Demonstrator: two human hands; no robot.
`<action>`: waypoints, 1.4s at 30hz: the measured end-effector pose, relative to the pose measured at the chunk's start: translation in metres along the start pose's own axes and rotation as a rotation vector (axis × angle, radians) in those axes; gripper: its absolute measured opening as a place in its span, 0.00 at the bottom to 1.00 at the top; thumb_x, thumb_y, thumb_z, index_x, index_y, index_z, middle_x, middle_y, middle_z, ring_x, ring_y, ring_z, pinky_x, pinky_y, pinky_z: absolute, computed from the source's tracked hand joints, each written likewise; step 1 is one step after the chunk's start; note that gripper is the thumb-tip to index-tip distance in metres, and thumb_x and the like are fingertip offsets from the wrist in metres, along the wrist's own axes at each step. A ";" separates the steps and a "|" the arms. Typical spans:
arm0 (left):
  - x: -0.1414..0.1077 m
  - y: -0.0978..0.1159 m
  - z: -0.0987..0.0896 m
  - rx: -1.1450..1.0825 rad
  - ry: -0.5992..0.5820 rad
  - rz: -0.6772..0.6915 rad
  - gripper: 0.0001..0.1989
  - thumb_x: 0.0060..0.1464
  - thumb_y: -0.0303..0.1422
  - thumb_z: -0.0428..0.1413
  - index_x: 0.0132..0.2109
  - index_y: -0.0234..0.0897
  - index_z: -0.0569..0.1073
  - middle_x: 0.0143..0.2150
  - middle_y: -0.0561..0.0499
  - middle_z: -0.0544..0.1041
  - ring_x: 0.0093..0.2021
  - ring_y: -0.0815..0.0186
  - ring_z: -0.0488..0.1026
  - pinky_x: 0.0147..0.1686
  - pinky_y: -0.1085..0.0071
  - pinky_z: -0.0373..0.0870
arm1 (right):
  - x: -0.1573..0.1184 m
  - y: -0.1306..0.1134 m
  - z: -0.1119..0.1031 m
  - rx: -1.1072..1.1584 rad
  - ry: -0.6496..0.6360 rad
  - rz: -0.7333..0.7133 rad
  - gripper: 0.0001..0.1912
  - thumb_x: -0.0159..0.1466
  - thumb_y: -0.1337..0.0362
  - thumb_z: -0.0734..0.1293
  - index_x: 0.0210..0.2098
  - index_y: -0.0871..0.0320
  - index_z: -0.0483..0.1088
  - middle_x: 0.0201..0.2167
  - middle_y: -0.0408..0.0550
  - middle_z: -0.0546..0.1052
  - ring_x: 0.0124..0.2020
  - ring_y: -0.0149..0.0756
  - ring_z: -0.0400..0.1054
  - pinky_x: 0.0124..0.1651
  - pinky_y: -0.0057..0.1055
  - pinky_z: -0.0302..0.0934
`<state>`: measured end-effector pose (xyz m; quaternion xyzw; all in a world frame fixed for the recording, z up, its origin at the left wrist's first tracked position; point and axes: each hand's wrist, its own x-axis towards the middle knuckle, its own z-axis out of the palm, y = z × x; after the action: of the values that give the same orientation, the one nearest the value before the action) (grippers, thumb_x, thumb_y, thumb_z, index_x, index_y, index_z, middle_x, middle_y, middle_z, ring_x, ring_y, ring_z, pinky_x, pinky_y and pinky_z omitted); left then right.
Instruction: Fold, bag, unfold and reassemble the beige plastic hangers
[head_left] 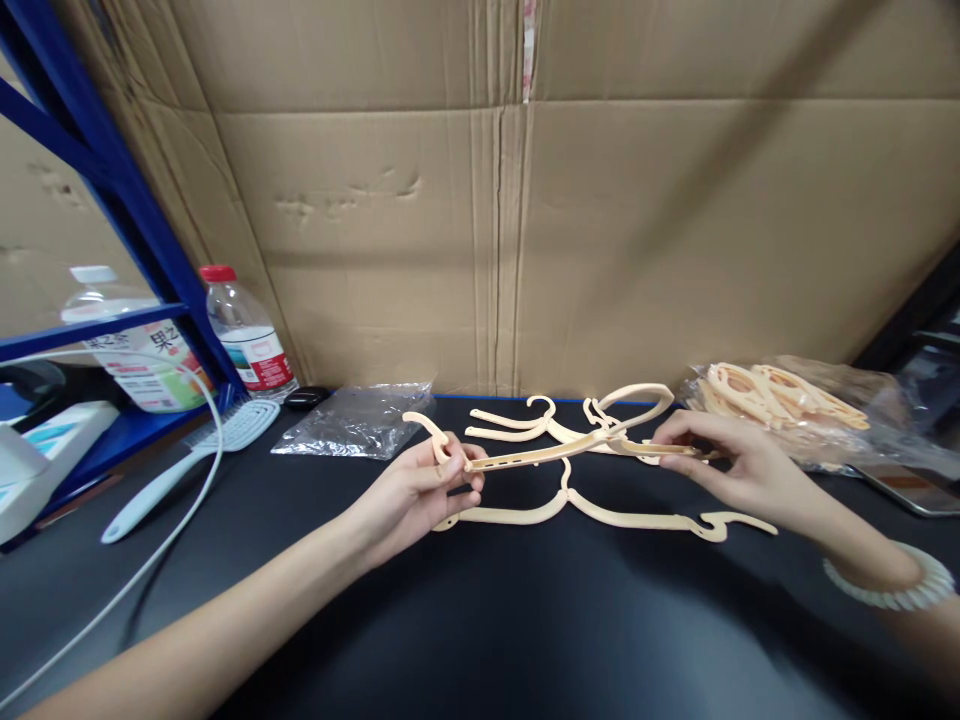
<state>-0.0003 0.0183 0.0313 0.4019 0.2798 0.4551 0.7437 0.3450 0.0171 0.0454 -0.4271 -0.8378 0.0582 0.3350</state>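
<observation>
A cream plastic folding hanger (541, 456) is held up over the table between my two hands. My left hand (420, 490) pinches its left end, where a short curved piece sticks up. Its right end is gripped by the fingers of my right hand (720, 455). Below it, another cream hanger (626, 517) lies spread out on the black table, its hook pointing away from me. Behind the held one lie more hanger parts (506, 422), partly hidden by it.
At the back right, clear bags (780, 395) hold several folded hangers, beside a phone (915, 488). An empty clear bag (349, 420), a hairbrush (195, 460), a red-capped bottle (246, 335) and a white cable (161, 540) are at left. A cardboard wall (375, 200) closes the back.
</observation>
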 end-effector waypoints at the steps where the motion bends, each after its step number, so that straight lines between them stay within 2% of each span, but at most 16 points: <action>1: 0.000 0.000 0.000 0.001 -0.002 0.003 0.11 0.47 0.27 0.65 0.31 0.35 0.68 0.37 0.49 0.74 0.33 0.67 0.72 0.35 0.70 0.71 | 0.000 -0.001 0.000 -0.001 0.004 -0.006 0.08 0.63 0.58 0.64 0.35 0.55 0.71 0.31 0.47 0.76 0.30 0.36 0.69 0.32 0.31 0.65; 4: 0.000 -0.001 0.000 0.006 0.007 0.021 0.10 0.48 0.26 0.64 0.31 0.34 0.68 0.36 0.48 0.74 0.31 0.68 0.72 0.33 0.71 0.71 | 0.001 -0.003 -0.001 -0.009 0.013 -0.007 0.08 0.63 0.58 0.64 0.35 0.55 0.71 0.31 0.47 0.76 0.30 0.36 0.70 0.32 0.31 0.65; 12: -0.001 -0.003 0.003 0.065 0.126 0.046 0.10 0.47 0.23 0.62 0.27 0.32 0.67 0.29 0.49 0.73 0.26 0.72 0.68 0.26 0.76 0.66 | -0.001 -0.002 0.004 0.011 0.033 -0.035 0.07 0.63 0.59 0.64 0.36 0.55 0.71 0.32 0.48 0.77 0.33 0.37 0.71 0.35 0.32 0.66; 16: -0.002 -0.004 0.003 0.117 0.126 0.047 0.10 0.45 0.23 0.63 0.26 0.32 0.68 0.27 0.50 0.72 0.24 0.73 0.66 0.24 0.77 0.62 | -0.002 -0.004 0.006 0.019 0.029 -0.031 0.07 0.63 0.59 0.64 0.36 0.55 0.71 0.33 0.49 0.77 0.33 0.38 0.72 0.35 0.32 0.66; 25: -0.005 -0.002 0.012 0.156 0.201 0.114 0.13 0.42 0.21 0.60 0.26 0.35 0.62 0.23 0.55 0.68 0.22 0.73 0.63 0.23 0.77 0.58 | 0.000 -0.011 0.006 0.011 0.002 -0.043 0.07 0.63 0.59 0.63 0.35 0.55 0.71 0.30 0.48 0.76 0.30 0.36 0.70 0.31 0.31 0.65; 30: -0.007 -0.004 0.010 0.176 0.255 0.149 0.13 0.42 0.21 0.60 0.27 0.36 0.61 0.23 0.58 0.68 0.22 0.75 0.64 0.23 0.79 0.59 | -0.001 -0.016 0.007 -0.012 0.020 -0.065 0.06 0.64 0.61 0.63 0.36 0.55 0.70 0.31 0.47 0.76 0.30 0.35 0.70 0.32 0.29 0.64; 34: -0.007 -0.007 0.007 0.155 0.298 0.186 0.12 0.45 0.22 0.61 0.28 0.35 0.63 0.24 0.57 0.70 0.24 0.75 0.67 0.25 0.81 0.64 | -0.002 -0.018 0.011 -0.026 0.025 -0.026 0.07 0.64 0.59 0.62 0.37 0.55 0.70 0.30 0.47 0.76 0.29 0.35 0.69 0.30 0.30 0.63; 38: -0.005 -0.009 0.006 0.090 0.336 0.182 0.11 0.48 0.21 0.61 0.27 0.34 0.66 0.29 0.53 0.73 0.28 0.73 0.72 0.34 0.79 0.72 | -0.002 -0.019 0.016 -0.024 0.041 0.041 0.09 0.65 0.57 0.61 0.38 0.55 0.70 0.28 0.46 0.75 0.27 0.34 0.67 0.27 0.29 0.61; 42: -0.004 -0.007 0.006 0.012 0.360 0.185 0.09 0.50 0.19 0.59 0.27 0.33 0.68 0.29 0.54 0.73 0.32 0.72 0.74 0.42 0.76 0.73 | -0.002 -0.020 0.022 -0.001 0.067 0.100 0.11 0.65 0.55 0.62 0.38 0.55 0.71 0.27 0.44 0.75 0.25 0.33 0.66 0.27 0.29 0.60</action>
<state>0.0057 0.0106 0.0285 0.3423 0.3727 0.5841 0.6346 0.3190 0.0072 0.0354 -0.4705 -0.8037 0.0600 0.3594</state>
